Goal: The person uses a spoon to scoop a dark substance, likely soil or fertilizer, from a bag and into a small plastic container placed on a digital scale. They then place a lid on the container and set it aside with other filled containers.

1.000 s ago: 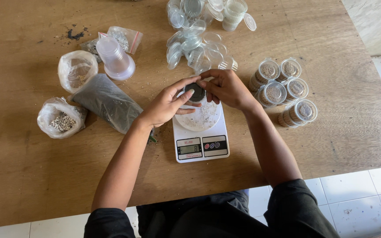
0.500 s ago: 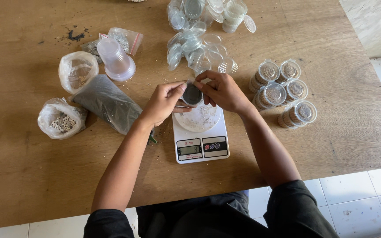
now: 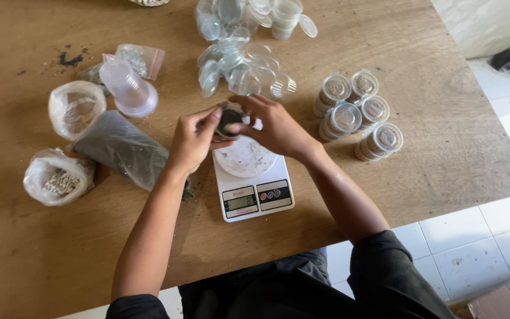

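Both my hands meet above a small white kitchen scale on the wooden table. Between them is a small clear cup with dark contents. My left hand grips its left side. On the other side, my right hand has its fingers on the cup's rim and top. The scale's round plate lies just below the cup with a few specks on it.
Several lidded cups filled with brownish material stand right of the scale. Empty clear cups and lids are piled behind. At left lie a dark-filled plastic bag, two open white bags, and an upturned cup stack.
The cup has been lifted slightly off the scale plate and shifted a little left between my hands. My fingers have closed more around its top.
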